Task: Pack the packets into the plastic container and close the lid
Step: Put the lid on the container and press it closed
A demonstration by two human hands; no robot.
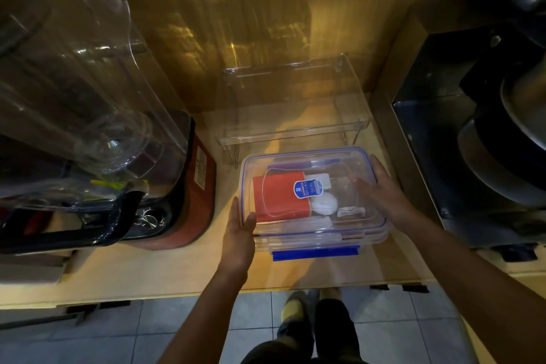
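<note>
We record a large blender [97, 115] with a clear hood and red base at left, and dark cookware [502, 162] at right. A clear acrylic riser [295, 130] stands just behind the plastic container [375, 235], which sits mid-worktop [147, 269]. Its transparent, blue-sealed lid [298, 158] lies on top, and the blue front latch [316, 253] juts outward. Inside are a red packet [276, 201] and small white packets [323, 204]. The left hand [239, 242] has a slack grip, straight fingers flat on the left wall. The right hand [381, 186] is spread flat on the lid's right edge.

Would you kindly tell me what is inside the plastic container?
Through the clear lid, the plastic container shows a red packet, a round white packet and smaller white packets. The blue label covers part of them, and anything beneath the red packet is hidden.
</note>
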